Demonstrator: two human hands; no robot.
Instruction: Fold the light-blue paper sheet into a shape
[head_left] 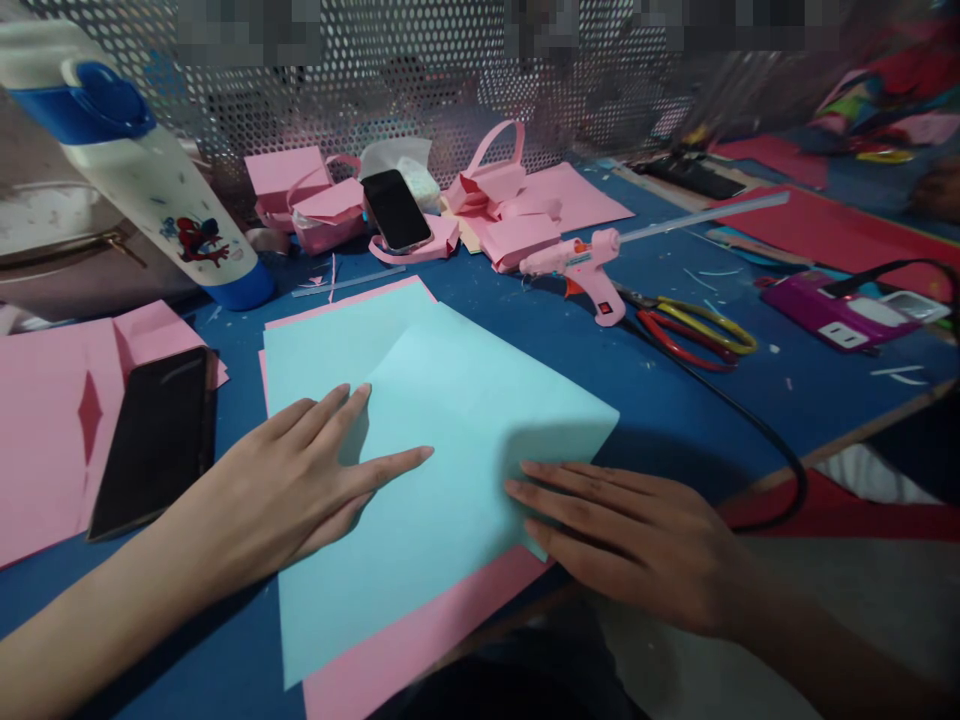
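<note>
A light blue sheet of paper [420, 520] lies in front of me, with one part turned over so that a corner points right. Beneath it, pink paper [375, 680] shows along the near edge and at the upper left. My left hand [315, 465] rests on the blue paper's left part, fingers stretched and the index finger pointing right. On the right, my right hand [630, 535] lies with its extended fingers flat against the paper's right edge. Neither hand grips anything. A dark phone [161, 430] lies beside my left wrist on pink card [45, 430].
Behind the paper are pink paper boxes [326, 215], another phone [397, 210] and a pink glue gun [581, 265] with a clear stick. Red-and-yellow-handled pliers [697, 330], a purple device [832, 310] and a black cable [720, 410] lie right. A white-blue bottle [165, 190] leans left.
</note>
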